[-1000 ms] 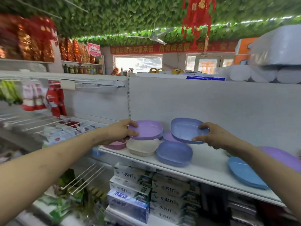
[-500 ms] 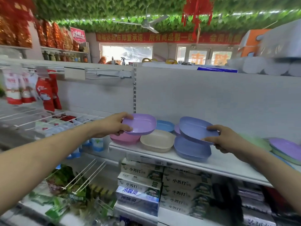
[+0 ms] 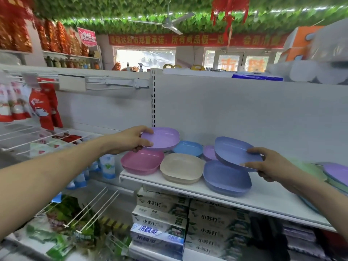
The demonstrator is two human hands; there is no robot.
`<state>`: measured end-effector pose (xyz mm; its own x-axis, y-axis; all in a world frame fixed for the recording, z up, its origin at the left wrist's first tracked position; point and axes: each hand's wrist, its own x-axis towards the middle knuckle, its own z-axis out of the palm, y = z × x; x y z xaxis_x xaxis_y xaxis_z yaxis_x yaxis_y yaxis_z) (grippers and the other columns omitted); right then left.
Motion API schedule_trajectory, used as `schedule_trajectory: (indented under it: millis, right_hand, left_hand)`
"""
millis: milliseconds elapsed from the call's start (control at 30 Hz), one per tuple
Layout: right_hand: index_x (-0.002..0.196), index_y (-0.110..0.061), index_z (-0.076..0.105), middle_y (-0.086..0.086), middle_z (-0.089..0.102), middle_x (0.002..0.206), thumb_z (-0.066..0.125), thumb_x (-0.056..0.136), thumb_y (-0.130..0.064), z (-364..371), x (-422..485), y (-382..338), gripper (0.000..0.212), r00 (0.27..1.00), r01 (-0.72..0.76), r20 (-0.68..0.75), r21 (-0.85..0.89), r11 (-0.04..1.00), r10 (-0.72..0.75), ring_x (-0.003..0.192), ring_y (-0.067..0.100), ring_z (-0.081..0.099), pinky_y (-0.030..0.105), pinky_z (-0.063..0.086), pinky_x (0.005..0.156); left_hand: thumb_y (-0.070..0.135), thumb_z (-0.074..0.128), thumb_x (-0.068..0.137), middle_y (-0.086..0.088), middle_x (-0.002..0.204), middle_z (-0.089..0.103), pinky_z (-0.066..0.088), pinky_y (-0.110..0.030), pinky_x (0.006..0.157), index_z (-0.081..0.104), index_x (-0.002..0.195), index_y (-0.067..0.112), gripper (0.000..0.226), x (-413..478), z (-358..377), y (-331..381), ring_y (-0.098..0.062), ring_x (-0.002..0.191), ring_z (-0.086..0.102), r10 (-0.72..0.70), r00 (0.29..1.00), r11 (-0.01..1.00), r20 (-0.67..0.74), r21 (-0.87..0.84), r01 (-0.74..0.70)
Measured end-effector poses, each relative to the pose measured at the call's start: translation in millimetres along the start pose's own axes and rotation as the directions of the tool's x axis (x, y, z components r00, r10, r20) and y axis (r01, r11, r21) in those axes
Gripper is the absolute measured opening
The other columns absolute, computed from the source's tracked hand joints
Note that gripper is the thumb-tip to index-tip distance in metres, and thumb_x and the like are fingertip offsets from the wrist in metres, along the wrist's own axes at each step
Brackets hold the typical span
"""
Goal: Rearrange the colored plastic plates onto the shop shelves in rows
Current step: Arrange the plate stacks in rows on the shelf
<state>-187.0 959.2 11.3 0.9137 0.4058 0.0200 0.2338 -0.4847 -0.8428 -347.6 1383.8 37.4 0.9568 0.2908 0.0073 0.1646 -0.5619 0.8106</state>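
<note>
Above the white shelf (image 3: 263, 196), the left hand (image 3: 130, 141) grips a lilac plate (image 3: 162, 138). The right hand (image 3: 271, 164) pinches a tilted blue plate (image 3: 233, 152).

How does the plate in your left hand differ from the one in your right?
Colour: the left hand grips a lilac plate, the right hand a blue-violet plate. Pose: the lilac plate is near level above a pink plate; the blue-violet plate tilts over a shelved blue plate. Both are shallow rounded squares, gripped at the rim.
</note>
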Motion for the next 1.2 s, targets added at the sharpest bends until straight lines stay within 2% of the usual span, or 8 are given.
schedule_trajectory:
  millis: [200, 333, 467, 533, 600, 767, 900, 1200]
  right_hand:
    - [0.138, -0.024, 0.055, -0.002, 0.040, 0.060, 0.087, 0.081, -0.031, 0.1, -12.2, 11.0, 0.066, 0.993, -0.104, -0.058, -0.061, 0.993, 0.100, 0.051, 0.018, 0.034, 0.030, 0.028, 0.048]
    - [0.140, -0.030, 0.054, -0.002, 0.045, 0.067, 0.087, 0.078, -0.043, 10.6, -21.0, 3.0, 0.071, 0.991, -0.121, -0.078, -0.174, 0.977, 0.109, 0.050, 0.015, 0.039, 0.027, 0.031, 0.047]
    - [0.145, -0.033, 0.052, -0.014, 0.051, 0.096, 0.087, 0.077, -0.047, 22.3, -26.3, -6.1, 0.077, 0.994, -0.109, -0.053, -0.269, 0.957, 0.098, 0.067, 0.006, 0.049, 0.017, 0.037, 0.056]
    - [0.150, -0.032, 0.048, -0.017, 0.056, 0.123, 0.088, 0.075, -0.050, 25.8, -25.3, -7.5, 0.088, 0.996, -0.084, -0.021, -0.308, 0.948, 0.082, 0.088, 0.001, 0.053, 0.017, 0.042, 0.076]
    - [0.155, -0.033, 0.045, -0.016, 0.051, 0.145, 0.088, 0.072, -0.053, 27.7, -23.7, -9.4, 0.096, 0.998, -0.071, -0.027, -0.360, 0.930, 0.065, 0.116, 0.006, 0.051, 0.025, 0.041, 0.098]
    - [0.159, -0.038, 0.037, -0.013, 0.046, 0.155, 0.084, 0.075, -0.057, 31.5, -18.4, -13.2, 0.098, 0.995, -0.059, 0.034, -0.542, 0.838, 0.092, 0.135, 0.013, 0.047, 0.028, 0.040, 0.106]
    - [0.161, -0.044, 0.024, -0.010, 0.037, 0.162, 0.078, 0.080, -0.062, 34.9, -16.2, -14.6, 0.098, 0.977, -0.058, 0.119, -0.646, 0.761, 0.175, 0.145, 0.015, 0.040, 0.029, 0.034, 0.110]
    - [0.161, -0.040, 0.030, -0.013, 0.036, 0.163, 0.073, 0.082, -0.067, 31.0, -12.9, -12.1, 0.095, 0.955, -0.037, 0.196, -0.662, 0.749, 0.221, 0.147, 0.013, 0.038, 0.031, 0.030, 0.117]
  left_hand:
    - [0.006, 0.069, 0.096, -0.007, 0.092, 0.046, 0.041, -0.031, 0.062, 0.055, 0.136, 0.019, 0.044, 62.8, 30.5, 20.0, -0.015, 0.064, 0.045, 0.090, 0.992, 0.991, 0.090, -0.105, -0.080]
    - [0.010, 0.072, 0.095, -0.009, 0.093, 0.047, 0.043, -0.031, 0.064, 0.056, 0.137, 0.020, 0.046, 91.2, 45.5, 34.0, -0.015, 0.064, 0.045, 0.153, 0.979, 0.983, 0.132, -0.125, -0.137]
    - [0.014, 0.072, 0.096, -0.007, 0.092, 0.050, 0.047, -0.030, 0.069, 0.055, 0.137, 0.023, 0.045, 102.9, 52.2, 41.2, -0.015, 0.068, 0.048, 0.190, 0.965, 0.978, 0.180, -0.122, -0.170]
    - [0.016, 0.071, 0.096, -0.008, 0.091, 0.049, 0.047, -0.030, 0.069, 0.054, 0.138, 0.023, 0.045, 107.0, 52.5, 41.8, -0.016, 0.069, 0.047, 0.207, 0.957, 0.975, 0.201, -0.125, -0.185]
    - [0.017, 0.071, 0.097, -0.009, 0.091, 0.049, 0.048, -0.029, 0.068, 0.054, 0.138, 0.023, 0.045, 110.4, 51.0, 42.0, -0.016, 0.069, 0.048, 0.214, 0.956, 0.975, 0.202, -0.109, -0.195]
    - [0.015, 0.072, 0.096, -0.008, 0.091, 0.054, 0.048, -0.027, 0.064, 0.053, 0.139, 0.022, 0.047, 116.4, 48.7, 42.8, -0.016, 0.069, 0.048, 0.215, 0.955, 0.975, 0.202, -0.098, -0.198]
    - [0.018, 0.072, 0.096, -0.009, 0.095, 0.057, 0.051, -0.028, 0.070, 0.052, 0.140, 0.023, 0.049, 120.1, 45.2, 45.3, -0.017, 0.073, 0.050, 0.219, 0.951, 0.976, 0.217, -0.060, -0.211]
    - [0.018, 0.072, 0.096, -0.010, 0.095, 0.052, 0.048, -0.032, 0.073, 0.052, 0.139, 0.022, 0.048, 130.1, 66.8, 57.9, -0.019, 0.075, 0.050, 0.215, 0.944, 0.975, 0.249, -0.006, -0.220]
